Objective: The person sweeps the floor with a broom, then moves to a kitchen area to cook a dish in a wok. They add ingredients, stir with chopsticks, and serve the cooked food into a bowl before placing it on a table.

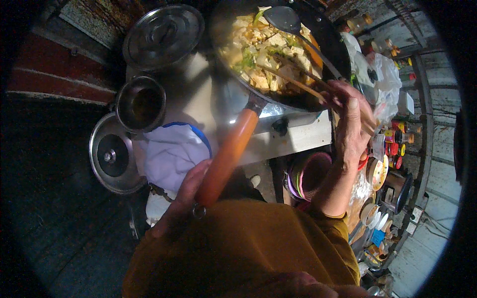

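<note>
A large black wok (337,56) holds tofu cubes and green leaves in a stew (275,48). My right hand (352,111) grips a pair of wooden chopsticks (294,82) over the wok's near right rim, their tips down in the food. Inside the wok leans a dark ladle (285,20), its handle running towards my right hand. The orange wooden handle (227,160) of the wok points back at me. My left hand (190,182) is beside and partly behind that handle, close to a white cloth (175,152) with a blue edge; its grip is hidden.
Left of the wok are a glass lid (164,37), a small dark pot (141,104) and another lid (111,152). Under the pale counter edge (302,138) stands a round bin (313,171). Jars (395,136) and a plastic bag (385,82) line the right.
</note>
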Action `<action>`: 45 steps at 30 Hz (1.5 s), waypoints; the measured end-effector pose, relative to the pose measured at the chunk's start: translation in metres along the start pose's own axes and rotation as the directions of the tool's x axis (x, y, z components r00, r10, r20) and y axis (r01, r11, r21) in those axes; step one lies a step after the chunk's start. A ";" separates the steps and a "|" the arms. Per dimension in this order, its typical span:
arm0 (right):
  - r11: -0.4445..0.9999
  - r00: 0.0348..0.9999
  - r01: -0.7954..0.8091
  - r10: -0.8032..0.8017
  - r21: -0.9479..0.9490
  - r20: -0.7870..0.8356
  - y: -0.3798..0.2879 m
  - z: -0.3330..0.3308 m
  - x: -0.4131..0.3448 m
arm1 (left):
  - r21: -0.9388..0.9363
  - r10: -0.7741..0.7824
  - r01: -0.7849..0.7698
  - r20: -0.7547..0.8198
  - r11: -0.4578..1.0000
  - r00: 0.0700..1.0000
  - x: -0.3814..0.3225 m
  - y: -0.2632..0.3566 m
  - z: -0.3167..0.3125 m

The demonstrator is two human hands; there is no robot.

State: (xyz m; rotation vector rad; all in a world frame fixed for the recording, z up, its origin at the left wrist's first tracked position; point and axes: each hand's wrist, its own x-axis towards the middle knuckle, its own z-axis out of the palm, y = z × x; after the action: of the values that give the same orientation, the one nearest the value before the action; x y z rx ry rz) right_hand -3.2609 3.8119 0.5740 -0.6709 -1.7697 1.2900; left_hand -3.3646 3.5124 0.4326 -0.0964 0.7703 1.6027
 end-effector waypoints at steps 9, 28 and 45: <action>0.988 0.996 -0.016 0.029 -0.155 0.081 0.008 0.003 0.002 | -0.003 -0.040 0.040 -0.027 0.999 0.999 0.005 -0.002 -0.007; 0.800 0.993 0.112 -0.071 0.589 -0.093 0.009 -0.072 -0.019 | -0.046 -0.010 0.013 0.075 0.999 0.997 0.002 -0.003 -0.020; 0.649 0.933 0.352 -0.191 0.674 -0.304 -0.068 -0.244 -0.199 | 0.207 -0.075 0.042 0.152 0.977 0.986 0.015 -0.044 0.070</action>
State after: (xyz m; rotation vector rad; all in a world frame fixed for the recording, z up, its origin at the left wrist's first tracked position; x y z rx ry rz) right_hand -2.9458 3.7527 0.6097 -0.0603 -0.9905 1.4867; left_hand -3.3019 3.5613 0.4605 0.1531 0.7947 1.4482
